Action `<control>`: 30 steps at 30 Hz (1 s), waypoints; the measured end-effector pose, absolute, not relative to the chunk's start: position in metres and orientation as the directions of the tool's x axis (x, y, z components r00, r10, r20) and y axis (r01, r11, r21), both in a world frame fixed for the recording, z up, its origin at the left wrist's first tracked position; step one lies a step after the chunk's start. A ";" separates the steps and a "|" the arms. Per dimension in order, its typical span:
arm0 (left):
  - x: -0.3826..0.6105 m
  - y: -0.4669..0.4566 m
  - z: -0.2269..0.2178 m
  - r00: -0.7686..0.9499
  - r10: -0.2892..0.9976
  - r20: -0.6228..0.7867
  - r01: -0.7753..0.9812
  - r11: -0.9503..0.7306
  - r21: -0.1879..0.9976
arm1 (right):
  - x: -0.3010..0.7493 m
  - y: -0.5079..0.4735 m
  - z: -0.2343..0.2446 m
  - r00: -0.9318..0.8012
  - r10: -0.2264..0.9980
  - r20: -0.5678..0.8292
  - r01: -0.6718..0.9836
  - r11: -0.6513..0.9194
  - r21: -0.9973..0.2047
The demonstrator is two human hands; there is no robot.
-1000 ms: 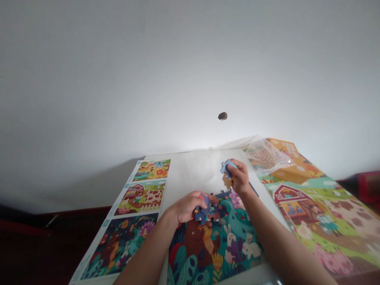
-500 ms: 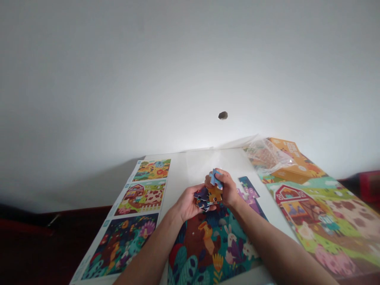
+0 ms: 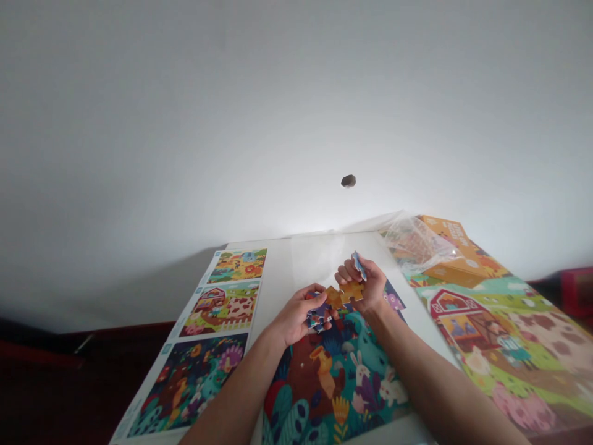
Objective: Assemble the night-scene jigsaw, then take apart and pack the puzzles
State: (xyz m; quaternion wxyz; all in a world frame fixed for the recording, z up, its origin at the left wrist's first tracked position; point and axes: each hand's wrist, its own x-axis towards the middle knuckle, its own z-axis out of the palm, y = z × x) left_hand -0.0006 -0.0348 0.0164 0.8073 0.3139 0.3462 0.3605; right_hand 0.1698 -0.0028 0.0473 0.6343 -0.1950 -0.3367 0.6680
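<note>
Night puzzle (image 3: 319, 383), with bear and rabbits, lies flat on the bench (image 3: 278, 266) under and in front of the hands. Lower part looks joined up, and a bit of the top right shows past the right hand. Left over, by the look of it: the loose pieces in the hands, none set in the puzzle. Upper left is behind the hands; can't tell how much is missing there.

Left hand (image 3: 296, 315) is closed round a small stack of dark pieces (image 3: 317, 315). Right hand (image 3: 370, 281) pinches a blue piece (image 3: 359, 267), seen nearly edge-on, with an orange piece (image 3: 352, 292) lower in the same hand. Second orange piece (image 3: 333, 298) sits between the hands; can't tell which one has it.

Around: printed sheet (image 3: 217, 308) with three pictures on the left, farm picture (image 3: 514, 346) on the right, orange box (image 3: 456, 247) at the back right, partly under a clear plastic bag (image 3: 412, 241). Wall (image 3: 296, 123) behind has a hole (image 3: 348, 181). Main obstruction: hands plus right forearm cover the puzzle's top and right edge; bag and box are well apart from it.
</note>
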 end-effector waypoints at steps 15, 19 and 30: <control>0.004 -0.036 0.016 0.562 0.759 -0.330 -0.452 0.615 0.646 | 0.142 -0.017 0.041 -0.171 0.974 0.147 -0.749 -0.032 -0.661; 0.003 -0.035 0.014 0.664 0.650 -0.369 -0.446 0.740 0.503 | 0.136 -0.024 0.027 -0.200 0.970 0.135 -0.546 0.004 -0.838; -0.005 -0.029 0.019 0.549 0.776 -0.310 -0.606 0.626 0.491 | 0.148 -0.020 0.031 -0.290 0.824 0.487 0.400 0.567 -0.720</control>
